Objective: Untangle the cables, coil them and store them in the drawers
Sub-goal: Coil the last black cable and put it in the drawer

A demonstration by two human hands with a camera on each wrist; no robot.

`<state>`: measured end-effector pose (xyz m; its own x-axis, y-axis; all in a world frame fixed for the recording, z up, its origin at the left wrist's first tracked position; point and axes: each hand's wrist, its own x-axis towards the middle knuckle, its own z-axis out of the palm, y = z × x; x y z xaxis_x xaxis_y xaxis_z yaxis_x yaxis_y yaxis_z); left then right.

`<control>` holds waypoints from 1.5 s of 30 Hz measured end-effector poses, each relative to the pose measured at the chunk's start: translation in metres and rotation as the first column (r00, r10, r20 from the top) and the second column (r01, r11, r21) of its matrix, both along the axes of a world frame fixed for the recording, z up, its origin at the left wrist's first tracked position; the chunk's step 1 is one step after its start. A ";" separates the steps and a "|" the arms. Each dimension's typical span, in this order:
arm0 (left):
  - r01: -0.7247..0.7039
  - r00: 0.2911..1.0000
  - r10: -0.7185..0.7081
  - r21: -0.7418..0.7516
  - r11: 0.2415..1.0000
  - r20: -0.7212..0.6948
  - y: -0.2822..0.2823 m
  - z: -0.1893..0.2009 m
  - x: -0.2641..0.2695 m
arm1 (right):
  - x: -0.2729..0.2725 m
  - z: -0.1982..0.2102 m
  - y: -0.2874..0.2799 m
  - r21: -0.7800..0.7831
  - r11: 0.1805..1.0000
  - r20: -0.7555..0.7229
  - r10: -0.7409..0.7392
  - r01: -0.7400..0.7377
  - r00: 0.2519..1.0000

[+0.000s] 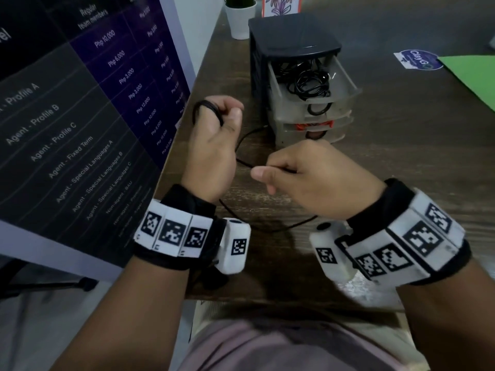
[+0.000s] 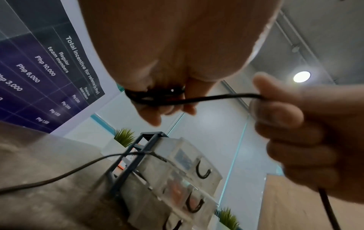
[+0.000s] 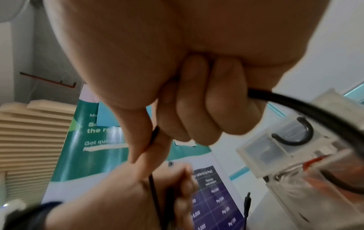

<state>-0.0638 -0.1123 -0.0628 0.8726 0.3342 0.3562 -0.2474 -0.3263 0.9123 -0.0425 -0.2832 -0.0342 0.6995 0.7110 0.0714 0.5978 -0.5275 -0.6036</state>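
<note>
A thin black cable [image 1: 242,145] runs between both hands above the dark wooden table [image 1: 401,162]. My left hand [image 1: 214,129] grips several wound loops of it [image 1: 207,108], seen in the left wrist view as a black coil [image 2: 155,96] around the curled fingers. My right hand [image 1: 302,178] pinches the free stretch between thumb and forefinger [image 3: 155,137]; slack hangs in a loop [image 1: 267,226] below the wrists. The small drawer unit [image 1: 294,49] stands beyond, its top drawer [image 1: 345,84] pulled out and holding coiled black cables [image 1: 310,84].
A large printed board [image 1: 80,103] stands along the table's left edge. A white plant pot [image 1: 239,20] sits behind the drawer unit. A green sheet [image 1: 471,76] and a blue-white card [image 1: 417,60] lie at the right. Lower drawers [image 1: 310,129] hold orange and black items.
</note>
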 end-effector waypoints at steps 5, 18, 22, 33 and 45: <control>0.173 0.952 -0.113 0.196 0.965 -0.283 0.003 -0.011 -0.001 | 0.006 0.017 -0.007 0.161 0.984 0.070 -0.088 0.076 0.994; 0.448 0.835 -0.509 -0.279 0.849 -0.208 -0.014 0.005 -0.016 | 0.031 -0.005 -0.007 0.431 0.862 0.006 -0.299 0.267 0.954; 0.495 0.804 -0.594 -0.506 0.706 -0.042 -0.012 0.006 -0.017 | 0.035 -0.015 -0.004 0.322 0.906 -0.005 -0.288 0.275 0.957; 0.473 0.867 -0.421 -0.702 0.532 0.266 -0.006 0.010 -0.009 | 0.019 -0.042 0.009 0.100 0.989 0.001 -0.110 0.109 0.994; 0.234 0.944 -0.214 0.050 0.971 -0.252 -0.005 -0.029 -0.005 | 0.010 -0.016 0.000 0.050 0.999 -0.018 0.022 -0.021 1.000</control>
<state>-0.0693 -0.1168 -0.0922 0.9850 0.1001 0.1408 -0.0960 -0.3603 0.9279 -0.0324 -0.2833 -0.0507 0.6858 0.7216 0.0945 0.5970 -0.4835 -0.6402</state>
